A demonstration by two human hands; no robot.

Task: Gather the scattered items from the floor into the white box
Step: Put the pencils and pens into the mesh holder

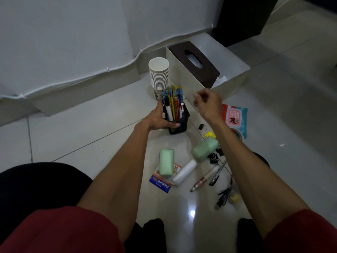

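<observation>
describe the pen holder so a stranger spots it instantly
Find the open white box by the wall. Before its left corner, beside the stack of white paper cups, is a square black mesh holder. It alone is packed with pens and pencils.

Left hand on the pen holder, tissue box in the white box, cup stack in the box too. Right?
No. The head view shows the cup stack standing on the floor beside the white box, not in it. The rest holds: left hand grips the pen holder, tissue box sits in the white box.
</observation>
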